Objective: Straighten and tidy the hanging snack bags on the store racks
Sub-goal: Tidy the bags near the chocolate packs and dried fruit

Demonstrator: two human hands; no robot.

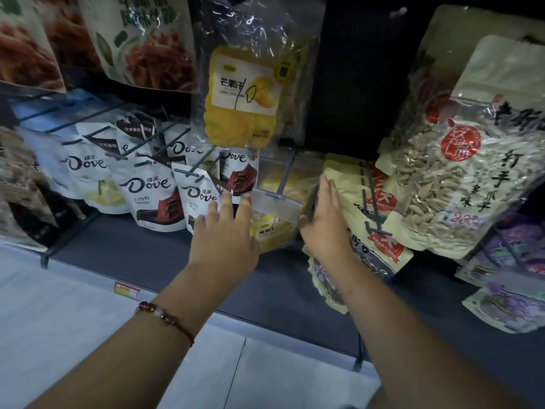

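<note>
Two hands reach into the rack, one on each side of a clear mango bag point(275, 228) hanging on a grey hook point(282, 182). The left hand point(225, 240) has its fingers point(226, 202) straight and slightly spread, the tips touching the bag's left edge and the nearest Dove bag point(197, 199). The right hand point(326, 222) lies flat against the bag's right side, fingers pressed together and pointing up, the thumb hooked at the lower corner. A beaded bracelet point(165, 318) circles the left wrist.

Above the fingers hangs a second mango bag point(246, 93), marked "10" in pen. Left of the left fingers I count about six Dove bags on hooks; some overlap, so the count is unsure. Just right of the right fingers sit beige seed bags point(371, 214), and beyond them one large seed bag point(451, 178) tilts outward. Three red-strip snack bags point(147, 45) hang top left. Two purple bags point(513, 302) lie lower right. One price tag point(127, 291) sits on the shelf edge below.
</note>
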